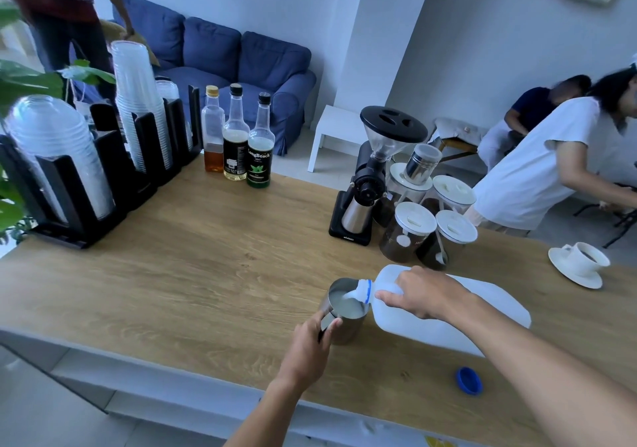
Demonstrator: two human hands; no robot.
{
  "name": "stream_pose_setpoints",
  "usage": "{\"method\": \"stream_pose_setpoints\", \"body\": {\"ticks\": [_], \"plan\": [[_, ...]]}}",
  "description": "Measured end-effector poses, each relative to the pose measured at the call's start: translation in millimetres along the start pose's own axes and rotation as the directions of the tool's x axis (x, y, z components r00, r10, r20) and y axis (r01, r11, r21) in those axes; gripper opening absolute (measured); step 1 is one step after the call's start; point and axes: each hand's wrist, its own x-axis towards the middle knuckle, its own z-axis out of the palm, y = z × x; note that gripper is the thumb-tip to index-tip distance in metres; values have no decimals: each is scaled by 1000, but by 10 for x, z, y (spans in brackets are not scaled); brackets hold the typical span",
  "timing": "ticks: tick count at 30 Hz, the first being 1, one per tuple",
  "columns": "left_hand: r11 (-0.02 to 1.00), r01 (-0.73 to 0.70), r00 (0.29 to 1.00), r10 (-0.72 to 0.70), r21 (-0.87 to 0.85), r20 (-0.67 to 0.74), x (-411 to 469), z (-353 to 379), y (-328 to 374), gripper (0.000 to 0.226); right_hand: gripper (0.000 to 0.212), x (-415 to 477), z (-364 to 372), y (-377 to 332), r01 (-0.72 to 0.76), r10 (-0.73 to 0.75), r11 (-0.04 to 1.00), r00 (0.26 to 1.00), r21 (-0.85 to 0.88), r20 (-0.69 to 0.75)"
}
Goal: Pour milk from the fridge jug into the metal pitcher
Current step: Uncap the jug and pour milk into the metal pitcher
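Item: white translucent plastic milk jug (448, 312), tipped nearly onto its side, long axis running from lower right up toward the left, blue-ringed neck leading. Its mouth is sitting over the right-hand rim of the polished steel pitcher (344, 312), and milk is running in; the pitcher is looking well filled already.

Right hand (424, 293): fingers are wrapping the jug's shoulder just behind the neck, gripping it and carrying the tilt.

Left hand (310, 343): fingers are closing on the pitcher's handle at its near side, steadying it on the pale wooden worktop (193, 274).

Governing relation: the jug body is lying to the right of the pitcher, so righting it means rolling the neck up and away rightward, a job for the right hand.

Accessory: round blue plastic cap (468, 380), lying loose on the worktop near its front edge, beneath the right forearm.
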Motion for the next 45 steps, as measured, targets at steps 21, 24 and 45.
{"method": "stream_pose_setpoints", "body": {"ticks": [21, 24, 45], "plan": [[1000, 10, 1000, -10, 30, 27, -54, -104, 225, 35, 59, 7, -18, -21, -6, 6, 1000, 1000, -31, 2], [999, 24, 999, -25, 28, 28, -49, -85, 205, 35, 58, 18, -18, -20, -1, 1, 1000, 1000, -22, 2], [999, 46, 998, -45, -22, 33, -38, -71, 157, 37, 60, 27, -2, -2, 7, -7, 1000, 1000, -3, -19]]}}
